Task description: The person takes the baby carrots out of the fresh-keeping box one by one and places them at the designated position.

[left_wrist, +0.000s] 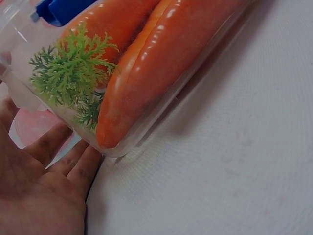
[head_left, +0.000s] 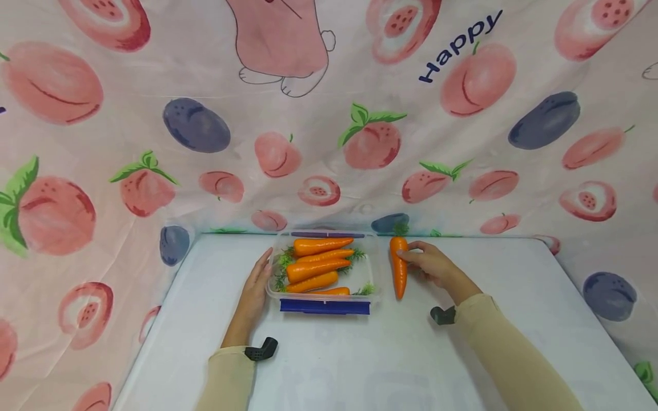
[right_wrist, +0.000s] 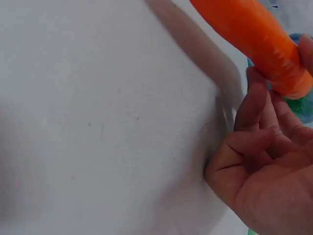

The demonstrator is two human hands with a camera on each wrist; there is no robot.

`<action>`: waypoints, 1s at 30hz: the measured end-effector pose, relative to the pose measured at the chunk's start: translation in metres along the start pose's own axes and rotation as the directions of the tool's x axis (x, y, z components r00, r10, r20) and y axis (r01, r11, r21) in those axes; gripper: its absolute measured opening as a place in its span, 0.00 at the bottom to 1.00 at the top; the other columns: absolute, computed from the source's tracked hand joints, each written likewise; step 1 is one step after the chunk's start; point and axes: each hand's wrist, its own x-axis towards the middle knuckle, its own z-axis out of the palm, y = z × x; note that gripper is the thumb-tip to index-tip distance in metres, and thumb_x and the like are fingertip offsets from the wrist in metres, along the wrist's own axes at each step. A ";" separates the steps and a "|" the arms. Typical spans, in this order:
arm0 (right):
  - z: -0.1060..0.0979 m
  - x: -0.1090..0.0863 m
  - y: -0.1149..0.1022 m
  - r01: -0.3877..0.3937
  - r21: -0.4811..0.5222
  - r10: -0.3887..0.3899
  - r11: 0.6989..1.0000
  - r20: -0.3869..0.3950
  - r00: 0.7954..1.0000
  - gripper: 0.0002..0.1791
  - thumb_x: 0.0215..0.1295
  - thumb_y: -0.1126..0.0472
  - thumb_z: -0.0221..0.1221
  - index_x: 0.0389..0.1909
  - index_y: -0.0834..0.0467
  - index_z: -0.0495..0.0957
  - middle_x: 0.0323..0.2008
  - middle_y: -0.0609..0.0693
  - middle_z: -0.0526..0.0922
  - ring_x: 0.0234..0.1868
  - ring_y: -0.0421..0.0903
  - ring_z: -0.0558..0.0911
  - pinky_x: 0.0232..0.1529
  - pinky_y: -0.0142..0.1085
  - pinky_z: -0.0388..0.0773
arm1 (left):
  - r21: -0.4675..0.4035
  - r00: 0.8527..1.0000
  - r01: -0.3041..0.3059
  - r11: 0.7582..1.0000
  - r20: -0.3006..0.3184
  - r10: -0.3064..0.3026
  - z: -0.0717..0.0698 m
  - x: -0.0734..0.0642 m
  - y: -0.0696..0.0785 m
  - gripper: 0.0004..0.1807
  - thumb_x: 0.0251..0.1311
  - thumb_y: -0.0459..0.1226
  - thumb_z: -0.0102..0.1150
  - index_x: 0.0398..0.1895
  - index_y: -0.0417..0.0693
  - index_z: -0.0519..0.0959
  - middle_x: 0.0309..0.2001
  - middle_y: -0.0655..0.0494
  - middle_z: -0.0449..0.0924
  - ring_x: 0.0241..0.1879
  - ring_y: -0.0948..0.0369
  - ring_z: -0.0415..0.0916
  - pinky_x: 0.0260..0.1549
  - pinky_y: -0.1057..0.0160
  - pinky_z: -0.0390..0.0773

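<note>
A clear plastic box (head_left: 375, 262) with blue clips stands at the table's far side, with several orange carrots (head_left: 315, 268) lying in it, their green tops at both ends. Against its left wall rests my left hand (head_left: 255, 288), fingers extended along the side; the left wrist view shows the palm (left_wrist: 44, 191) beside the box's corner. To the right of the box, my right hand (head_left: 432, 265) pinches one more carrot (head_left: 398, 268) between thumb and fingers, its leafy end away from me and its tip toward me. In the right wrist view this carrot (right_wrist: 259, 41) is above its shadow on the table.
The white table (head_left: 339, 365) ends at the back against a hanging cloth (head_left: 319, 131) printed with peaches and plums. A blue clip (head_left: 325, 307) sticks out from the box's near side. Each wrist bears a small black camera (head_left: 262, 349).
</note>
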 end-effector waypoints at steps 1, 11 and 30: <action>0.000 0.000 -0.001 -0.002 -0.010 0.002 1.000 0.004 1.000 0.40 0.67 0.37 0.63 0.69 0.58 0.66 0.49 0.54 0.79 0.46 0.52 0.74 0.37 0.34 0.65 | 0.001 1.000 0.000 1.000 -0.002 0.000 0.000 0.000 0.000 0.28 0.79 0.55 0.39 0.79 0.71 0.58 0.82 0.59 0.52 0.82 0.53 0.46 0.80 0.42 0.44; 0.007 -0.001 -0.007 -0.039 -0.093 0.041 0.995 0.019 0.999 0.37 0.69 0.42 0.63 0.68 0.60 0.67 0.57 0.59 0.76 0.55 0.55 0.73 0.52 0.39 0.74 | 0.017 1.000 0.009 1.000 -0.008 -0.009 -0.001 0.001 -0.001 0.28 0.79 0.56 0.39 0.79 0.73 0.59 0.82 0.60 0.51 0.82 0.53 0.45 0.80 0.41 0.44; 0.008 -0.001 -0.005 -0.056 -0.115 0.057 0.992 0.006 0.998 0.33 0.73 0.45 0.59 0.67 0.64 0.66 0.49 0.58 0.76 0.47 0.51 0.75 0.44 0.35 0.74 | 0.015 1.000 -0.001 1.000 0.000 0.001 -0.001 0.002 -0.003 0.28 0.79 0.55 0.40 0.79 0.71 0.59 0.82 0.56 0.52 0.81 0.51 0.47 0.80 0.41 0.44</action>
